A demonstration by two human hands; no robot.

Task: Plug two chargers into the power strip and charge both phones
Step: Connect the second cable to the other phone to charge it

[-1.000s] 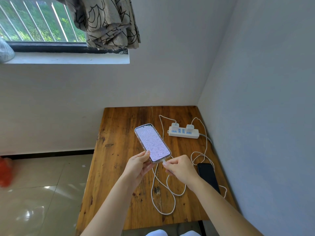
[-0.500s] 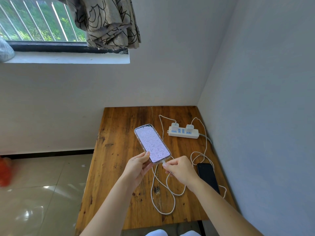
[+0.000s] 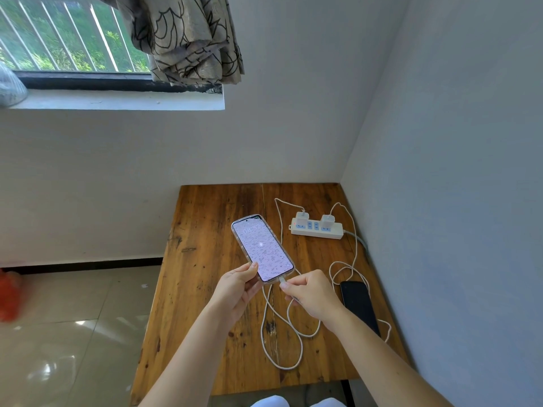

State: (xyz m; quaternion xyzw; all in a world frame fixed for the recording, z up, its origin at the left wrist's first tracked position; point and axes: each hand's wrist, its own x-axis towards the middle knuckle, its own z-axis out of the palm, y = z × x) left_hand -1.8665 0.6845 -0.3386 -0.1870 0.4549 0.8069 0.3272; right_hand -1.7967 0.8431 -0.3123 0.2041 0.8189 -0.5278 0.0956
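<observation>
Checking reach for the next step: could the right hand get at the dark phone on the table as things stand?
Probably yes. The dark phone lies flat on the table just beside the right hand, with nothing on top of it. But the fingers pinch the cable plug at the lit phone, so they must let go first.

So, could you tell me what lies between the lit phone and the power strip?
In the head view, one white cable crosses bare tabletop between lit phone and power strip.

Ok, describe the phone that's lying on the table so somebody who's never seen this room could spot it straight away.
Start at the wooden table in the corner of the room and follow its right edge, along the wall. The dark phone lies flat there, just right of the right hand, among white cable loops. Its screen is black, unlike the lit phone held up in the left hand.
</observation>
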